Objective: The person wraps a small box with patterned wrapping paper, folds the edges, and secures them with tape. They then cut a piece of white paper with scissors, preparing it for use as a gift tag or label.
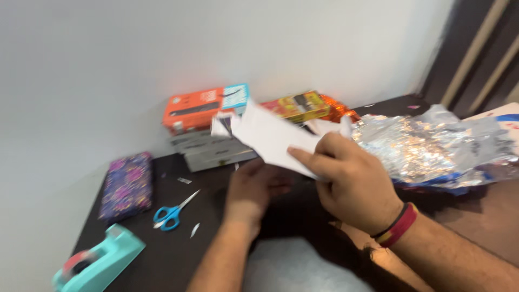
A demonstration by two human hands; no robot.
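While the right hand (354,186) pinches the near right edge of a white paper (273,138), its thumb lies on top and its fingers are curled beneath, so that grip is closed on the sheet. The paper is held in the air above the dark worktop (178,246), in front of the stacked boxes at the far wall. It looks light, thin and limp: folded flaps stick up at its far end, and it would crease or tear if squeezed hard. A flat pinch along a folded edge, where it is stiffest, seems the safest hold. Its long axis runs from the near right, at the thumb, up to the far left, with the pointed end aimed at the orange box (203,108).

The left hand (254,189) sits lower, just beneath the sheet, fingers bent toward its underside; motion blur hides whether that grip actually holds anything, so I cannot tell.

Blue scissors (173,213) lie to the left, a teal tape dispenser (97,262) nearer, and crumpled silver foil (438,143) to the right.
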